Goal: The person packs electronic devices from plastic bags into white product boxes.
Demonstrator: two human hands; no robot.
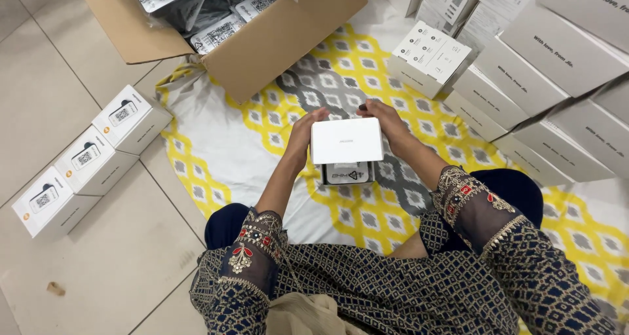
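Two patterned sleeves with gold embroidery reach forward from the bottom of the view, and both hands meet on a small white box lid [346,140] held above the patterned cloth [229,145]. At that lid's left edge the left hand [303,133] has its fingers curled closed around the side, while the right hand [386,120] clasps the opposite edge in the same way, fingers bent over the top corner. Just beneath the lid, the lower part of the box [348,173] shows, with a dark item inside it, partly hidden by the lid. The cloth, white with yellow and grey diamond shapes, is spread over a tiled floor [98,256]. To the left, on the tiles, three small white boxes [92,159] with pictures on top lie in a diagonal row, touching one another. Beyond the hands, an open brown cardboard carton [282,34] holds items in clear plastic bags. To the right, one white box with printed icons [429,56] lies on the cloth, next to a stack of larger white cartons [550,79] filling the upper right corner.
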